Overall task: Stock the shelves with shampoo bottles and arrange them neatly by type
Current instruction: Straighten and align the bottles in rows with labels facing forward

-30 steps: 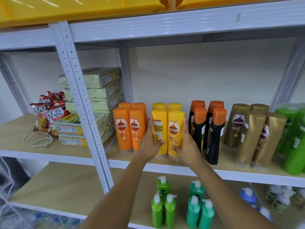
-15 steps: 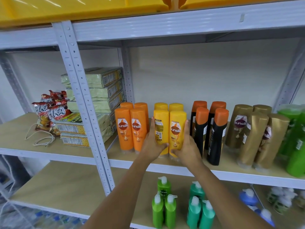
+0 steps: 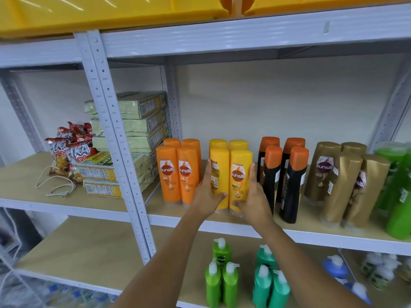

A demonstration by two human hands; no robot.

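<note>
Shampoo bottles stand grouped by colour on the middle shelf (image 3: 195, 221): orange bottles (image 3: 179, 174), yellow bottles (image 3: 230, 172), black bottles with orange caps (image 3: 282, 174), gold bottles (image 3: 340, 178) and green bottles (image 3: 398, 192). My left hand (image 3: 208, 192) holds the left side of the front left yellow bottle, thumb across its front. The front right yellow bottle is held on its right side by my right hand (image 3: 252, 196), thumb low on the front. Both bottles stand upright and touch each other.
Left of the steel upright (image 3: 115, 138) lie stacked pale green packs (image 3: 133, 130), red snack bags (image 3: 69, 150) and a white cord (image 3: 55, 185). Pump bottles in green (image 3: 220, 278), teal (image 3: 269, 283) and blue (image 3: 335, 265) stand on the lower shelf. Yellow bins (image 3: 111, 10) sit overhead.
Both hands stay on the front yellow pair, pressing it together. Only the view has shifted slightly.
</note>
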